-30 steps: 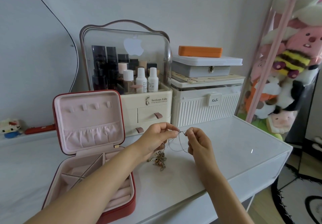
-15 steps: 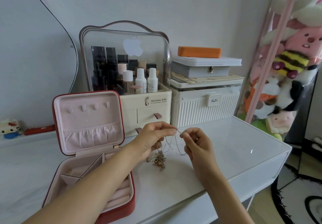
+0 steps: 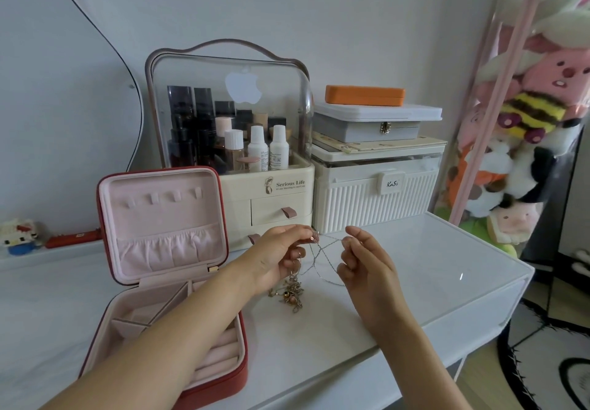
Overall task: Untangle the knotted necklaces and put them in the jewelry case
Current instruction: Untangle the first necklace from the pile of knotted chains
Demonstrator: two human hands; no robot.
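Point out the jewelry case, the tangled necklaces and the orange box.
jewelry case (image 3: pixel 161 218): head view, on the pink lining of the open lid.
tangled necklaces (image 3: pixel 292 293): head view, on the gold clump lying on the table.
orange box (image 3: pixel 365 95): head view, on its front side.

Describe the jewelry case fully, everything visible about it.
The jewelry case is square, red outside, lined in pale pink plush. It sits open on the white table, lid upright with four small tabs and a gathered pocket. The base has dividers and ring rolls, with no necklace visible inside. The left forearm crosses over its front corner.
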